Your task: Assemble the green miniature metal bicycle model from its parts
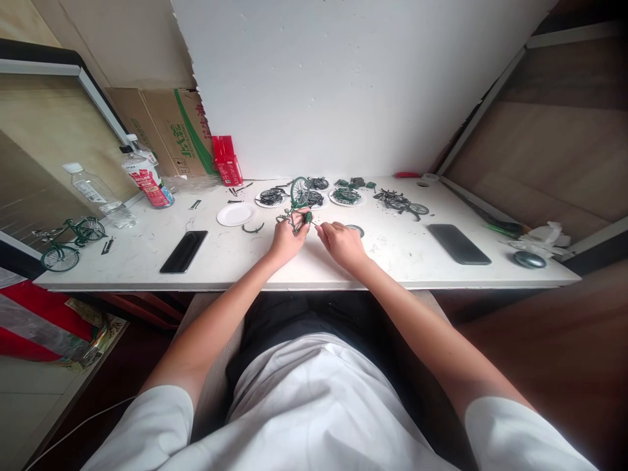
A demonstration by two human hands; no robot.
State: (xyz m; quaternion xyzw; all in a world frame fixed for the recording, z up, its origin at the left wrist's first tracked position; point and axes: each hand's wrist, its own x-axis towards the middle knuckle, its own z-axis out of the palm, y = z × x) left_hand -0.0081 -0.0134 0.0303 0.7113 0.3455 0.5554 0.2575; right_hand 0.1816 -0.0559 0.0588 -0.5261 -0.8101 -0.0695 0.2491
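Note:
My left hand (287, 241) is closed around a partly built green model bicycle (299, 193), held above the table with one wheel pointing up. Close beside it, my right hand (343, 243) is pinched shut, its fingertips near a dark green part of the model. A thin piece shows at those fingertips, too small to name. Behind the right hand a loose green wheel (357, 230) lies on the table, partly hidden. A curved green strip (253, 228) lies left of my left hand, beside an empty white paper plate (235, 214).
White plates of dark parts (272, 197) and green parts (346, 195) stand at the back, with a loose pile (400, 201) to their right. Two phones (184, 252) (460, 244) flank my hands. A finished green model bicycle (69, 239) and bottles (147, 176) stand left; a mouse (530, 260) lies right.

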